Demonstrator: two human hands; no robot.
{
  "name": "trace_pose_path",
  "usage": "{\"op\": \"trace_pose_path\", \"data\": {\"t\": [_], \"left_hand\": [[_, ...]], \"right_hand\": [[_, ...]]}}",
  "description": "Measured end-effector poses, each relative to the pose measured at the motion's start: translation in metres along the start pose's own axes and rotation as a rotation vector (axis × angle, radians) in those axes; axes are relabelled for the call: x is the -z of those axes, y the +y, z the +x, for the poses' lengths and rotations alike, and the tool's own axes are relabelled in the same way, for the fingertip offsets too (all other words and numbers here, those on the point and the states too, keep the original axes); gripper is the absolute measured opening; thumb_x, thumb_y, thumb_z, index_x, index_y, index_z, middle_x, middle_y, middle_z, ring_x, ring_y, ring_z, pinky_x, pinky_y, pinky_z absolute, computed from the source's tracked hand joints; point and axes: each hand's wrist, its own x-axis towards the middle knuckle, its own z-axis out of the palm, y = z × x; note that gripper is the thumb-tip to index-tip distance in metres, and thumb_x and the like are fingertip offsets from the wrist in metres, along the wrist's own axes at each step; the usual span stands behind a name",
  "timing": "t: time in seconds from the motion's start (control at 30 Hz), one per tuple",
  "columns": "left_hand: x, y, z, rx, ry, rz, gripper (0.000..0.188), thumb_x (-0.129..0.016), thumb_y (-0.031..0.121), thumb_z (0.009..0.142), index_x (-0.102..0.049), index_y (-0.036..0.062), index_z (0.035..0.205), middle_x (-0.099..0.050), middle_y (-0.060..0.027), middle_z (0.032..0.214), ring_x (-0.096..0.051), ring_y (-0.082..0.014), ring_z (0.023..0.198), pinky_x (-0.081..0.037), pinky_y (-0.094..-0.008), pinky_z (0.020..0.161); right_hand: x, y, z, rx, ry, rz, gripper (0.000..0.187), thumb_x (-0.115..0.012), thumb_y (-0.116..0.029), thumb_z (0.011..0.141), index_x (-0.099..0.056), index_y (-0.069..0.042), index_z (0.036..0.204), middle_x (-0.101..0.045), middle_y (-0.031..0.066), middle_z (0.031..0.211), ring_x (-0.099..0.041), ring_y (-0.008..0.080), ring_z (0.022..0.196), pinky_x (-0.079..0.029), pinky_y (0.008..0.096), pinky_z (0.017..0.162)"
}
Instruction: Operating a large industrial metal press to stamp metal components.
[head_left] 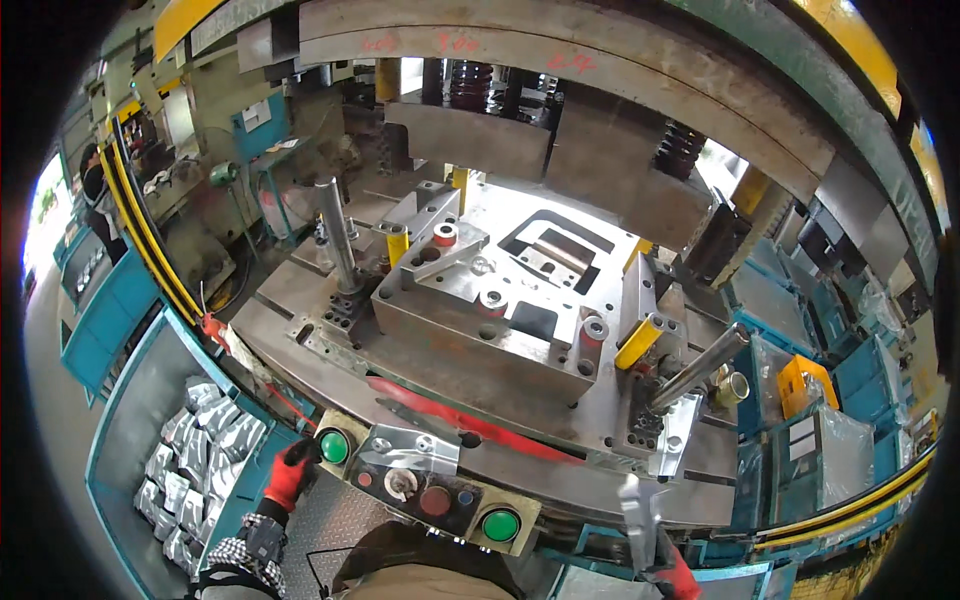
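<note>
My left hand (pixel 288 474), in a red glove with dark fingers, is beside the left green push button (pixel 334 446) of the control box (pixel 515 505). It holds nothing, and its fingers look partly apart. At the lower right my right hand (pixel 682 577), also red-gloved, is closed on the lower end of a bent sheet-metal part (pixel 640 520); the frame's edge cuts off much of that hand. A similar shiny metal part (pixel 425 452) lies across the top of the control box. Another metal piece (pixel 678 437) rests at the right front of the press bed.
Ahead is a press die (pixel 480 335) with upright guide posts (pixel 338 235) under a heavy upper block (pixel 630 150). A blue bin (pixel 110 480) of stamped metal parts (pixel 200 455) stands left. Yellow-black guard bars (pixel 150 235) flank both sides. Blue crates and a yellow box (pixel 805 382) are right.
</note>
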Motion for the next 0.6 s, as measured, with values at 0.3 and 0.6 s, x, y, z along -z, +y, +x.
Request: {"op": "trace_pose_path", "data": {"t": [0.3, 0.6], "left_hand": [[-0.017, 0.015, 0.017, -0.058, -0.024, -0.021, 0.041, -0.069, 0.011, 0.102, -0.065, -0.0045, 0.14, -0.076, -0.0142, 0.126, -0.075, -0.022, 0.108, -0.06, -0.0351, 0.097], [0.078, -0.056, 0.004, 0.062, 0.177, -0.001, 0.04, -0.069, 0.021, 0.103, -0.069, -0.0017, 0.137, -0.079, -0.0125, 0.116, -0.077, -0.022, 0.097, -0.062, -0.0345, 0.081]], "right_hand": [[-0.1, -0.164, 0.203, 0.394, -0.197, -0.428, 0.139, -0.098, -0.007, 0.056, -0.022, -0.003, 0.172, -0.041, 0.0095, 0.168, -0.039, 0.0218, 0.154, -0.029, 0.0376, 0.129], [-0.092, -0.219, 0.495, 0.307, -0.311, -0.866, 0.113, -0.094, -0.031, 0.077, -0.034, -0.001, 0.168, -0.056, 0.0191, 0.156, -0.063, 0.0265, 0.131, -0.05, 0.0376, 0.111]]}}
